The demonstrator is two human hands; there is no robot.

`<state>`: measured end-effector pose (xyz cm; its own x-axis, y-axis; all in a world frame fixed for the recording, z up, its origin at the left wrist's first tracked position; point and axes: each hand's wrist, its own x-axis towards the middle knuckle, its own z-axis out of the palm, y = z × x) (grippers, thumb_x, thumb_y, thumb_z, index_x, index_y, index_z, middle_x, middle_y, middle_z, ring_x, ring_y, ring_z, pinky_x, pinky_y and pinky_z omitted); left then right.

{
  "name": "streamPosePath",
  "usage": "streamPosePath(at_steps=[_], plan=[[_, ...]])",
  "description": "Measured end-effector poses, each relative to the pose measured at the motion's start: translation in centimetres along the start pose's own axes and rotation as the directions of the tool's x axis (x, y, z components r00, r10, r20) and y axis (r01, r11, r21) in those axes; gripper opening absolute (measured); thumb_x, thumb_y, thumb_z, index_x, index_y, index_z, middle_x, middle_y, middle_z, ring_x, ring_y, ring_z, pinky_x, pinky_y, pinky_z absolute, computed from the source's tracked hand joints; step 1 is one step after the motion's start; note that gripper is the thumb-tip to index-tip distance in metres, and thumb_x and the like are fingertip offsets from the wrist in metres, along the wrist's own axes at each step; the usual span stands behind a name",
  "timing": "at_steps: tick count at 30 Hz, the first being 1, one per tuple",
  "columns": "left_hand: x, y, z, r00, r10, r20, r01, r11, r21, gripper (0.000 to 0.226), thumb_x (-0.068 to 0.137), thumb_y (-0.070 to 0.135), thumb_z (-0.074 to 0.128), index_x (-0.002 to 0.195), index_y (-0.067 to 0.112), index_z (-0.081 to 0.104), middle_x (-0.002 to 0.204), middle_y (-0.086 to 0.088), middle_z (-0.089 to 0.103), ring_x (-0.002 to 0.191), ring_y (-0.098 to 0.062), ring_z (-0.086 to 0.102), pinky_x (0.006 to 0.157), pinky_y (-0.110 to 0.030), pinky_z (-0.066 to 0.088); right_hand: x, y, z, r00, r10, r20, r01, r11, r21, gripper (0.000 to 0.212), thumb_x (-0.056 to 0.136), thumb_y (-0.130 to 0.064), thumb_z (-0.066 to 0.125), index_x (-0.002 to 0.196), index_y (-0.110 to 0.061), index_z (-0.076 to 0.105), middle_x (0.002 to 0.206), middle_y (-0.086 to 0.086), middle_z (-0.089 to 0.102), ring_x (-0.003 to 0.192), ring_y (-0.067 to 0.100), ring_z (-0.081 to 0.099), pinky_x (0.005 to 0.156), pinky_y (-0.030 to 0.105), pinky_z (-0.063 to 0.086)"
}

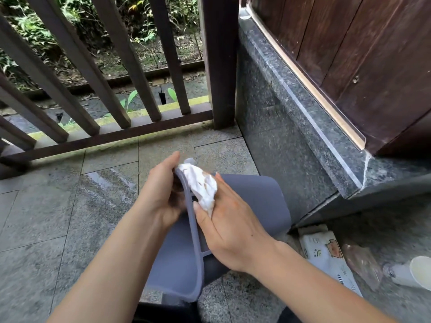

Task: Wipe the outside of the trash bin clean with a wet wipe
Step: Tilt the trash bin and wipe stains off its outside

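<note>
A blue-grey plastic trash bin [254, 197] lies tipped on its side on the stone floor, its open rim turned toward me. My left hand [163, 194] grips the far end of the rim. My right hand [224, 229] presses a crumpled white wet wipe [201, 185], stained brown in places, against the rim and the bin's side near the top corner. My forearms cover the lower part of the bin.
A pack of wet wipes [326, 255] lies on the floor to the right, beside a white paper cup [417, 271]. A dark granite ledge [291, 127] and wooden door [363, 54] rise on the right. A dark wooden railing [112, 89] stands ahead.
</note>
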<state>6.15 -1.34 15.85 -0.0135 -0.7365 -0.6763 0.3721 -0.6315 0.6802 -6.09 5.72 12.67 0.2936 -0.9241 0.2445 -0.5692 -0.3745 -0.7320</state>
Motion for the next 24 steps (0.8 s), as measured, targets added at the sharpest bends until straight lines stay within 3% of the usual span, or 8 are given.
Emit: streamPosePath(at_steps=[4, 6, 8, 11, 13, 16, 21, 24], plan=[[0.4, -0.3, -0.4, 0.997, -0.011, -0.074, 0.003, 0.995, -0.104, 0.036, 0.103, 0.017, 0.039, 0.118, 0.000, 0.067, 0.074, -0.008, 0.057, 0.062, -0.019, 0.057, 0.060, -0.026, 0.053, -0.3, 0.0, 0.2, 0.999, -0.044, 0.017, 0.045, 0.998, -0.038, 0.054, 0.106, -0.019, 0.038, 0.158, -0.016, 0.027, 0.162, -0.003, 0.035, 0.152, 0.007, 0.022, 0.125, 0.038, 0.016], [0.3, -0.4, -1.1, 0.996, -0.049, -0.081, 0.038, 0.991, -0.131, 0.030, 0.099, 0.009, 0.032, 0.100, 0.002, 0.061, 0.066, -0.004, 0.048, 0.053, -0.016, 0.047, 0.055, -0.019, 0.045, -0.7, 0.1, 0.7, 0.995, -0.073, 0.066, 0.079, 0.993, -0.091, 0.055, 0.103, -0.016, 0.036, 0.157, -0.012, 0.028, 0.163, 0.001, 0.034, 0.153, 0.010, 0.021, 0.125, 0.039, 0.016], [-0.1, -0.4, -1.1, 0.992, -0.077, -0.102, 0.064, 0.990, -0.123, 0.021, 0.099, 0.008, 0.035, 0.089, 0.008, 0.053, 0.072, -0.006, 0.046, 0.061, -0.019, 0.047, 0.073, -0.023, 0.044, -1.1, 0.2, 1.0, 0.989, -0.095, 0.116, 0.113, 0.980, -0.165, 0.063, 0.093, -0.015, 0.034, 0.156, -0.008, 0.032, 0.163, 0.006, 0.033, 0.154, 0.015, 0.021, 0.125, 0.040, 0.015], [0.4, 0.5, -1.1, 0.984, 0.006, -0.177, -0.017, 0.998, -0.064, 0.025, 0.099, 0.012, 0.049, 0.118, 0.006, 0.064, 0.103, -0.018, 0.066, 0.096, -0.029, 0.063, 0.104, -0.047, 0.048, -1.0, 0.1, 1.1, 0.977, -0.148, 0.155, 0.185, 0.948, -0.259, 0.071, 0.083, -0.018, 0.034, 0.152, -0.006, 0.038, 0.162, 0.009, 0.034, 0.154, 0.019, 0.022, 0.126, 0.042, 0.014], [0.5, 0.9, -1.4, 0.958, 0.115, -0.263, -0.126, 0.992, -0.027, 0.029, 0.098, 0.019, 0.059, 0.124, 0.012, 0.069, 0.113, -0.019, 0.071, 0.087, -0.029, 0.071, 0.089, -0.048, 0.059, -0.8, -0.1, 1.3, 0.963, -0.193, 0.190, 0.244, 0.923, -0.298, 0.073, 0.080, -0.019, 0.032, 0.151, -0.004, 0.040, 0.162, 0.010, 0.035, 0.154, 0.021, 0.021, 0.126, 0.043, 0.013], [0.8, 1.1, -1.9, 0.900, 0.287, -0.328, -0.290, 0.956, 0.042, 0.020, 0.101, 0.035, 0.058, 0.099, 0.023, 0.074, 0.093, -0.010, 0.071, 0.052, -0.015, 0.070, 0.051, -0.030, 0.059, -0.6, -0.5, 1.8, 0.946, -0.219, 0.239, 0.292, 0.897, -0.333, 0.076, 0.078, -0.018, 0.031, 0.153, -0.005, 0.036, 0.164, 0.009, 0.029, 0.156, 0.021, 0.015, 0.126, 0.043, 0.010], [0.5, 1.2, -1.8, 0.849, 0.453, -0.272, -0.413, 0.890, 0.192, 0.027, 0.106, 0.028, 0.048, 0.095, 0.027, 0.073, 0.094, -0.004, 0.072, 0.069, -0.011, 0.072, 0.062, -0.029, 0.058, -0.9, -0.9, 2.9, 0.968, -0.213, 0.129, 0.247, 0.894, -0.374, 0.070, 0.083, -0.021, 0.037, 0.151, -0.004, 0.038, 0.164, 0.011, 0.029, 0.156, 0.022, 0.016, 0.125, 0.045, 0.015], [0.2, 0.8, -1.1, 0.821, 0.531, -0.209, -0.482, 0.841, 0.244, 0.024, 0.105, 0.027, 0.049, 0.098, 0.025, 0.072, 0.089, 0.000, 0.070, 0.078, -0.017, 0.064, 0.065, -0.030, 0.053, -0.6, 0.0, 2.1, 0.989, -0.150, -0.017, 0.136, 0.937, -0.323, 0.072, 0.089, -0.021, 0.048, 0.156, -0.007, 0.025, 0.166, 0.008, 0.026, 0.155, 0.016, 0.017, 0.126, 0.043, 0.014]])
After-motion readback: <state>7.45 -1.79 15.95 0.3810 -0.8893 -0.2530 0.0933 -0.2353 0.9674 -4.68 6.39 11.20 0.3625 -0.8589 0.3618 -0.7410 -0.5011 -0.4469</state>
